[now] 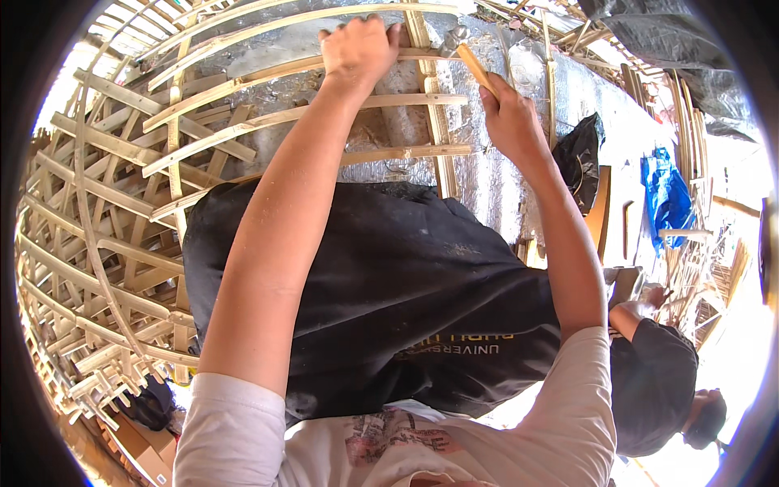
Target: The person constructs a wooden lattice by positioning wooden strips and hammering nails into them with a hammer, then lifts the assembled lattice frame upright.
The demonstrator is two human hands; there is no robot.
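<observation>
My left hand [359,50] is closed over a long pale wooden slat [268,76] near where it meets a crosspiece [438,122]. My right hand [513,118] grips a hammer by its light wooden handle [477,68]. The metal hammer head [454,39] is just right of the crosspiece, close to the slat's end. Several more slats run side by side across the crosspiece, nearer to me and farther away. My left fingertips are partly hidden, and no nail can be made out.
Black cloth [373,268] spreads below my arms. Stacked slatted frames [105,203] fill the left side. Silvery sheeting [487,183] lies beneath the slats. At the lower right, another person in dark clothing [653,381] works close by. A blue plastic sheet [665,195] hangs at the right.
</observation>
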